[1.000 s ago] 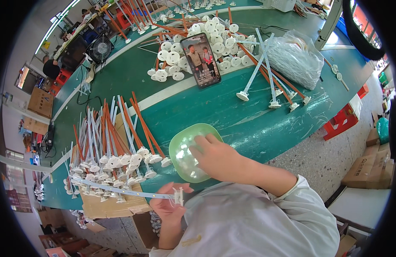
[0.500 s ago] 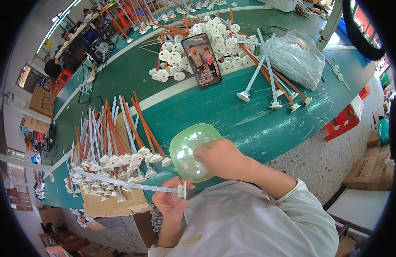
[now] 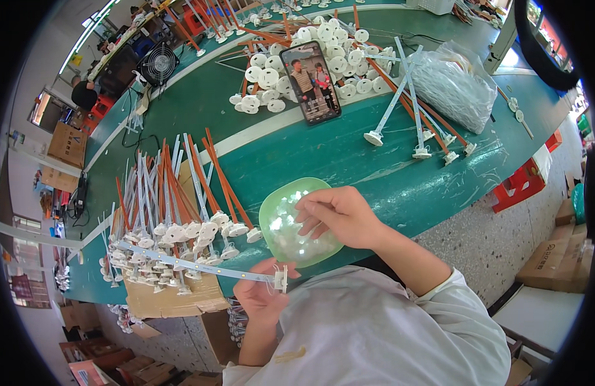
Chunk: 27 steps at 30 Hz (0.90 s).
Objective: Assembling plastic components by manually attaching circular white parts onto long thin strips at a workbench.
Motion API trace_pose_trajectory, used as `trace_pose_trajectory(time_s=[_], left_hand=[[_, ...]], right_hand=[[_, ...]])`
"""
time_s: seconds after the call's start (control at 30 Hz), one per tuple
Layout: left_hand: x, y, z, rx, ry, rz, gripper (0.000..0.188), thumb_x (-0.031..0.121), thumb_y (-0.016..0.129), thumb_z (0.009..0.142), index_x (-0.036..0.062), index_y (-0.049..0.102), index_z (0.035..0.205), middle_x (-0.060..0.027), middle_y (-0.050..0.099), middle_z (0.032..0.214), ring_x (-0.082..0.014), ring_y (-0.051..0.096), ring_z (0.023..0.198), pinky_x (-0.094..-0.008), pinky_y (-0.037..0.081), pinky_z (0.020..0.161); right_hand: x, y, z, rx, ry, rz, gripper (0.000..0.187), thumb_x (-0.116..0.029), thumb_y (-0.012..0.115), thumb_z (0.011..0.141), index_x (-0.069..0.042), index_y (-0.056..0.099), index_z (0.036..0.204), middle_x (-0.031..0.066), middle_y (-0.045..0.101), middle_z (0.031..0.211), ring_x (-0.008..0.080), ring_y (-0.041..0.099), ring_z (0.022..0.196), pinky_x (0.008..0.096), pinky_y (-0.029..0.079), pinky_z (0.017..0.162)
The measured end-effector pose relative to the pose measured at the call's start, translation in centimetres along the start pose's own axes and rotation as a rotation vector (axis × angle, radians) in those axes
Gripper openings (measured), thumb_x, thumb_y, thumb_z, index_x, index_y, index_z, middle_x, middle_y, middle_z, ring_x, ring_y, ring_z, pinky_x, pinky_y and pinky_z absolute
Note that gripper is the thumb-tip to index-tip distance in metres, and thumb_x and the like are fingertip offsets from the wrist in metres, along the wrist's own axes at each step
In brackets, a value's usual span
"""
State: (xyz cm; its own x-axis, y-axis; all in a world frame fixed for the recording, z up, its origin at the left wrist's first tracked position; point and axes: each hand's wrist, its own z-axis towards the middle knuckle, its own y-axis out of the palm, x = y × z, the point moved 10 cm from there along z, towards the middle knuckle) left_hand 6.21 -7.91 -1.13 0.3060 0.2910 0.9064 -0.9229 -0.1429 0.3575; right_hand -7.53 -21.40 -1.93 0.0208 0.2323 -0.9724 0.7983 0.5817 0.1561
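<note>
My left hand (image 3: 261, 301) is closed around the white end of an LED strip (image 3: 204, 267). The pale strip reaches out to the left, with a white round base (image 3: 280, 279) and thin wires at the hand's end. Over the light green bowl (image 3: 267, 225), my right hand (image 3: 350, 217) has its thumb and fingertips drawn together in a pinch. Anything between them is too small to make out. Small shiny clear pieces (image 3: 289, 246) lie in the bowl, which stands at the table's near edge.
Left, many strips with white bases (image 3: 175, 233) lie over a cardboard sheet (image 3: 181, 297). A phone (image 3: 310, 83) leans against a heap of white discs (image 3: 336, 48). Several loose strips (image 3: 406, 96) and a clear plastic bag (image 3: 455, 87) are on the green table (image 3: 374, 170).
My right hand has drawn up slightly from the pieces in the bowl, its fingers now more visible. My left hand still holds the LED strip. The view has shifted a little.
</note>
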Motion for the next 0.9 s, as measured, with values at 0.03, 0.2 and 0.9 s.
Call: trace_pose_trajectory(time_s=[0.03, 0.2, 0.9], left_hand=[[0.0, -0.1, 0.0, -0.003, -0.001, 0.011, 0.062, 0.008, 0.076, 0.073, -0.0094, 0.051, 0.127, -0.0253, 0.066, 0.107, -0.0292, 0.067, 0.091, -0.0413, 0.055, 0.082], [-0.1, -0.4, -0.2, 0.008, 0.0, 0.018, 0.061, 0.009, 0.076, 0.074, -0.009, 0.052, 0.127, -0.0245, 0.067, 0.106, -0.0281, 0.067, 0.09, -0.0407, 0.055, 0.082], [1.0, -0.1, 0.3, 0.112, 0.117, 0.038, 0.055, 0.012, 0.075, 0.077, -0.007, 0.053, 0.125, -0.0207, 0.067, 0.106, -0.0291, 0.064, 0.099, -0.0401, 0.05, 0.089]], right_hand=[[0.2, 0.0, 0.1, -0.012, 0.008, 0.064, 0.023, -0.011, 0.051, 0.099, 0.005, 0.062, 0.112, 0.0138, 0.069, 0.098, 0.0215, 0.071, 0.083, 0.03, 0.059, 0.066], [0.6, 0.2, 0.2, -0.036, 0.017, 0.175, 0.023, -0.008, 0.053, 0.098, 0.005, 0.062, 0.115, 0.0149, 0.069, 0.1, 0.0214, 0.071, 0.088, 0.0302, 0.059, 0.07], [-5.0, 2.4, -5.3, 0.115, -0.555, -0.394, 0.011, -0.004, 0.077, 0.075, -0.008, 0.073, 0.085, 0.0027, 0.066, 0.084, 0.0064, 0.059, 0.064, 0.0202, 0.043, 0.05]])
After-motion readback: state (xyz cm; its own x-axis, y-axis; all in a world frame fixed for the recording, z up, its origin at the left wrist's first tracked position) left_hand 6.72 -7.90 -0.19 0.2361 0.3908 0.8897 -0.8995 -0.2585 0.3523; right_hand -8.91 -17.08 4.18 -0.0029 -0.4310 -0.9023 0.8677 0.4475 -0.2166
